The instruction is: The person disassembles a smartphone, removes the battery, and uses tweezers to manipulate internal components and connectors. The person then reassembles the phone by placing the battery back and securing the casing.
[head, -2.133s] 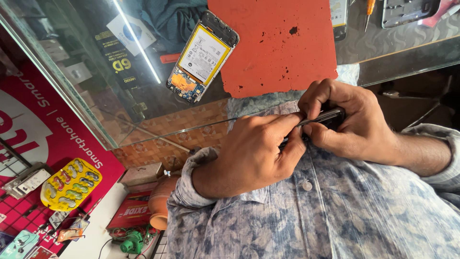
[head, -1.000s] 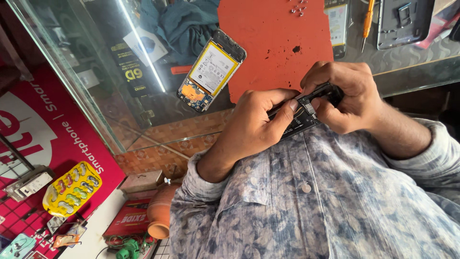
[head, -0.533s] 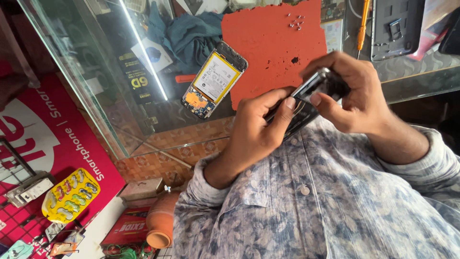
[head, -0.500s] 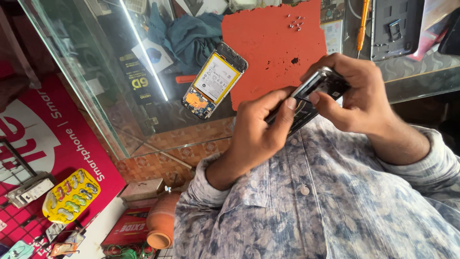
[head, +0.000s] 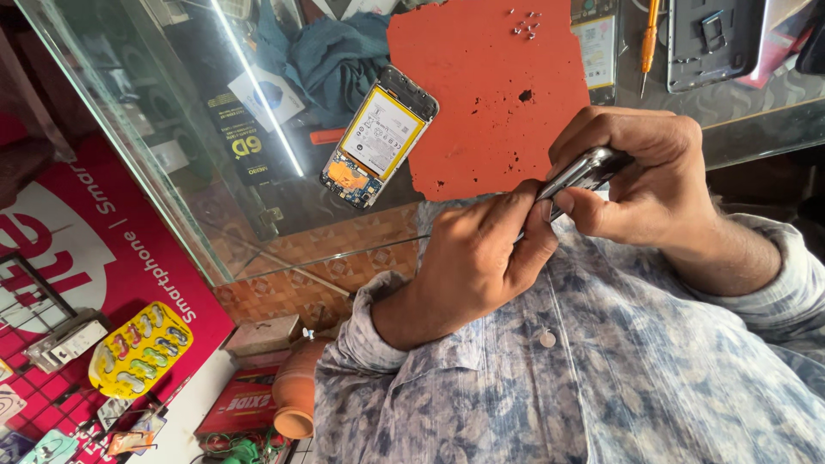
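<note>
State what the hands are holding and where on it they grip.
Both hands hold one dark phone part: right hand wraps its upper end, left hand fingers pinch its lower edge.

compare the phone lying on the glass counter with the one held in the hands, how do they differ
The opened phone lies flat on the glass counter, untouched; the held phone is gripped edge-on between the left hand and right hand.
The opened phone shows its yellow-labelled battery and circuit board; the held phone shows only a dark, shiny rim, mostly hidden by fingers.
Both are slim, phone-shaped slabs.
</note>
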